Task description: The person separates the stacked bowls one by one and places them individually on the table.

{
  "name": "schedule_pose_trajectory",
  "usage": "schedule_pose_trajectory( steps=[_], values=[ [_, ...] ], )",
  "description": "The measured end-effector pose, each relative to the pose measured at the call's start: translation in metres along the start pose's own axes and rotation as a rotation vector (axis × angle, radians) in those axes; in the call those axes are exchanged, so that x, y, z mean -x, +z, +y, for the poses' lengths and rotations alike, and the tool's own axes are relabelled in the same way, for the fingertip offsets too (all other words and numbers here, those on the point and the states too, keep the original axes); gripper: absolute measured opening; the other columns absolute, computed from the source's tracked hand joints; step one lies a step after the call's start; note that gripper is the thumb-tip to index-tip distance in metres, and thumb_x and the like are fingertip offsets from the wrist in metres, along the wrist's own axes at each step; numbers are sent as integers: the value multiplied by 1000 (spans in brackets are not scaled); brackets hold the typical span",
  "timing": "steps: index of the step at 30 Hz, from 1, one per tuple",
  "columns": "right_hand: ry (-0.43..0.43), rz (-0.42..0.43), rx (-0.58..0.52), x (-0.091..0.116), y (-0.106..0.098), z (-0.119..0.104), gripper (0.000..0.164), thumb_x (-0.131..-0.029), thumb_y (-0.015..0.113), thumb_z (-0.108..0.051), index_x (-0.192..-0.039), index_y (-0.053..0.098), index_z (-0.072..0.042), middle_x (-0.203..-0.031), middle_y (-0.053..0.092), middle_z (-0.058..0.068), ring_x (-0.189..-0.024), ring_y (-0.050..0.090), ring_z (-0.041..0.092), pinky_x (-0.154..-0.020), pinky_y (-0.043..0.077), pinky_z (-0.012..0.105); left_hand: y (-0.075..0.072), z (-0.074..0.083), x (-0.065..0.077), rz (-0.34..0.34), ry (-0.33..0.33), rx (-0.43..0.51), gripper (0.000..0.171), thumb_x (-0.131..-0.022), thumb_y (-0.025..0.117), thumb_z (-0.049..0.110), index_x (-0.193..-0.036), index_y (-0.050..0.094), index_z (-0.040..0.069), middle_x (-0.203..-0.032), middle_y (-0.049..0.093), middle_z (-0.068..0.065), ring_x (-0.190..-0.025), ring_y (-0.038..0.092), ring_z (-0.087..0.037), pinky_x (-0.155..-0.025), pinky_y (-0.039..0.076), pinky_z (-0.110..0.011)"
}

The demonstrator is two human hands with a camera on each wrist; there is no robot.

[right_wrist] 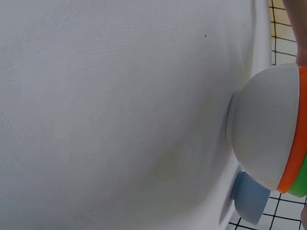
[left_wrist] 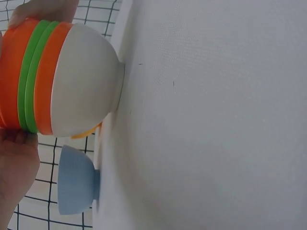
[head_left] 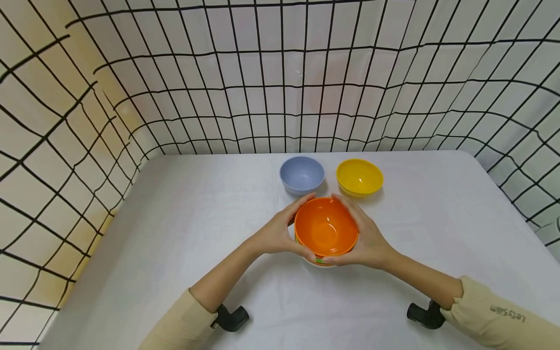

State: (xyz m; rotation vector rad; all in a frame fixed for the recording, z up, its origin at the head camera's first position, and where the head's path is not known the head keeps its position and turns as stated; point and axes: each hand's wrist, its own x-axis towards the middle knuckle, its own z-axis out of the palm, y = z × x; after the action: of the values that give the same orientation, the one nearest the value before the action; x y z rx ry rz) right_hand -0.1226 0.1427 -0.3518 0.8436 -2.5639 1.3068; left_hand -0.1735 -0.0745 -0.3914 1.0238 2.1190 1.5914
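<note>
Both hands grip a stack of nested bowls near the middle of the table. In the head view the top one is an orange bowl [head_left: 325,228]. My left hand [head_left: 286,233] curves round its left side, thumb at the near side and fingers at the far side. The right side is held the same way by my right hand [head_left: 369,240]. Seen from the left wrist, bands of orange and green sit above a white bowl [left_wrist: 84,81] at the bottom, its foot right at the white cloth. Part of that white bowl [right_wrist: 264,122] also shows in the right wrist view.
Just beyond the stack stand a blue bowl [head_left: 302,175] and, to its right, a yellow bowl [head_left: 359,177]. A white cloth [head_left: 197,204] covers the table. Walls with a black grid [head_left: 282,73] rise behind it and along both sides.
</note>
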Motion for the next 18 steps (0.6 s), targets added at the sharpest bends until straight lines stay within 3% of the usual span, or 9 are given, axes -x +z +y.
schedule_pose_trajectory(
  steps=[4,12,18],
  values=[
    [-7,2,-2,0,0,0,105,-48,90,-7,-135,33,7,-131,43,20,-115,46,30,-86,51,47,-2,-3,-1,-17,15,-3,111,-59,87,32,-146,18,30,-142,36,10,-128,37,-7,-107,34,-31],
    [-7,2,-22,4,9,37,113,-50,92,-23,-143,29,-11,-137,41,6,-119,44,20,-88,50,39,-3,-4,-1,-25,36,-12,113,-58,87,35,-147,18,28,-143,36,8,-129,36,-9,-107,33,-32],
    [-14,17,2,5,9,37,117,-46,93,-17,-142,28,-5,-137,42,10,-119,44,23,-90,49,32,-2,0,-2,-16,53,-26,112,-58,89,18,-147,20,24,-142,37,7,-128,37,-9,-107,34,-31]
  ],
)
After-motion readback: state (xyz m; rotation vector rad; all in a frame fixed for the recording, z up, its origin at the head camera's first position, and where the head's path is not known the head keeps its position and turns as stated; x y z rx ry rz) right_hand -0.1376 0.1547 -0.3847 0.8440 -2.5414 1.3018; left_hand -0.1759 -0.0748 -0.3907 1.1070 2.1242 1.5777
